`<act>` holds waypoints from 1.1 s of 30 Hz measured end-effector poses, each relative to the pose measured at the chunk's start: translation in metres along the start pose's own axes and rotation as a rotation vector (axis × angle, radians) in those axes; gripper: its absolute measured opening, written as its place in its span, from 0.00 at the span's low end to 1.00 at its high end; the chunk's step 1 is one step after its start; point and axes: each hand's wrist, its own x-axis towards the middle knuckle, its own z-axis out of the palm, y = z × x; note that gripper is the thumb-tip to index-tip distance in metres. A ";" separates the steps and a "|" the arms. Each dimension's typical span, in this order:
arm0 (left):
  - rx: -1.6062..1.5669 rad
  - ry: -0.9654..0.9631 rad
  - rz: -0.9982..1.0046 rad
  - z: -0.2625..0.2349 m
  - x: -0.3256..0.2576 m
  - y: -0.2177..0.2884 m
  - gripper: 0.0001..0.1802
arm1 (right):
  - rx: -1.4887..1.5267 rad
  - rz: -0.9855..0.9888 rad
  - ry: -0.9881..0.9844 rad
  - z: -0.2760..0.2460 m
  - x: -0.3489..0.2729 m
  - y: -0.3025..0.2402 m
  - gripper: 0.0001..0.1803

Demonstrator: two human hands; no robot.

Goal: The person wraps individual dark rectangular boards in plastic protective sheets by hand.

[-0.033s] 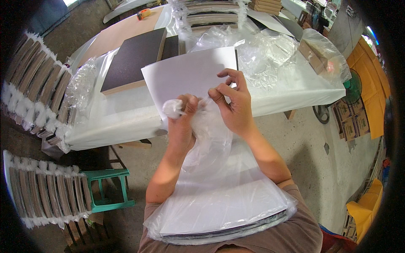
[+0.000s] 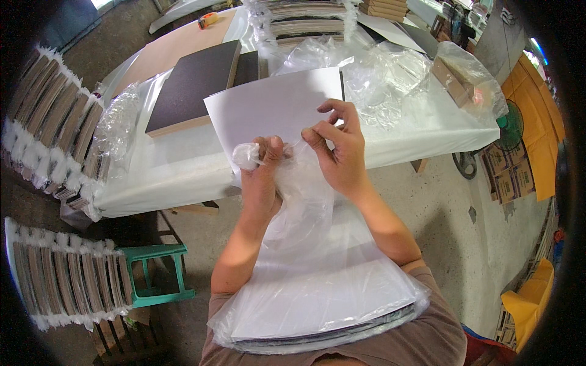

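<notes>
The stacked sheets (image 2: 332, 296) already sit inside the clear bag (image 2: 299, 222) on the lap (image 2: 441, 329), its neck bunched in the left hand (image 2: 262, 174), apparently not yet knotted, while the right hand (image 2: 339, 152) pinches its film.

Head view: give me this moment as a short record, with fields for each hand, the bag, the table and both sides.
Left hand: closed around the bunched end of a clear bag
Right hand: raised beside the bunched plastic, fingers curled; whether they pinch it is unclear
Bag: stretches from the hands down toward the body; white sheets inside, dark edges beneath
Table: white covering; white paper, black panel, loose plastic
Left side: stacks, green stool
Right side: fan
</notes>
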 end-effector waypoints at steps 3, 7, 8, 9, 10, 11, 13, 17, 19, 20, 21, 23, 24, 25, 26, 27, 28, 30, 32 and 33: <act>0.015 0.023 -0.029 -0.006 -0.003 0.004 0.08 | 0.103 -0.033 0.033 -0.004 0.003 0.008 0.08; 0.573 -0.209 0.025 0.008 -0.006 0.011 0.09 | 1.147 0.688 -0.237 -0.012 0.004 0.010 0.10; 0.785 -0.296 0.090 0.004 -0.005 0.011 0.12 | 1.147 0.782 -0.239 -0.008 0.002 0.009 0.13; 0.851 -0.265 0.219 -0.008 -0.003 0.009 0.12 | 1.184 0.824 -0.259 -0.011 0.003 0.006 0.13; 0.916 -0.235 0.350 -0.014 0.001 0.009 0.11 | 1.219 0.865 -0.278 -0.017 0.006 0.001 0.13; 0.978 -0.203 0.481 -0.018 0.004 0.009 0.10 | 1.255 0.905 -0.298 -0.020 0.008 -0.002 0.14; 0.830 -0.067 0.495 -0.013 0.006 0.007 0.06 | 0.841 0.469 -0.382 -0.001 -0.010 0.009 0.15; 0.311 0.108 0.031 0.002 -0.006 0.027 0.14 | 0.963 0.376 -0.465 -0.007 -0.015 0.011 0.16; 0.081 0.301 -0.190 0.014 -0.012 0.030 0.18 | 1.367 0.221 -0.792 -0.009 -0.028 0.036 0.17; 0.033 0.131 -0.195 -0.008 -0.008 0.029 0.20 | 1.618 0.156 -0.925 -0.004 -0.040 0.048 0.18; -0.121 -0.134 -0.241 -0.040 -0.004 0.032 0.18 | 1.674 0.269 -0.931 -0.008 -0.050 0.048 0.19; -0.252 -0.115 -0.029 -0.067 0.001 0.046 0.18 | 1.550 0.661 -0.778 -0.032 -0.081 0.045 0.21; -0.283 -0.041 0.120 -0.077 0.001 0.064 0.18 | 1.357 0.911 -0.635 -0.041 -0.089 0.041 0.22; -0.307 -0.038 0.170 -0.080 0.012 0.070 0.18 | 1.362 0.712 -0.698 -0.051 -0.083 0.035 0.24; -0.290 -0.031 0.193 -0.086 0.007 0.071 0.18 | 1.434 0.646 -0.713 -0.051 -0.078 0.036 0.24; -0.258 -0.026 0.189 -0.089 -0.001 0.062 0.18 | 1.526 0.610 -0.669 -0.051 -0.071 0.037 0.23; -0.216 -0.036 0.122 -0.089 -0.010 0.043 0.18 | 1.599 0.580 -0.588 -0.054 -0.063 0.038 0.23; -0.062 -0.035 -0.063 -0.097 -0.035 0.004 0.18 | 1.749 0.522 -0.462 -0.053 -0.042 0.044 0.23; 0.013 -0.038 -0.122 -0.104 -0.043 0.001 0.18 | 1.730 0.508 -0.407 -0.056 -0.032 0.046 0.24; 0.001 -0.026 -0.075 -0.111 -0.042 0.011 0.18 | 1.628 0.544 -0.456 -0.056 -0.033 0.043 0.24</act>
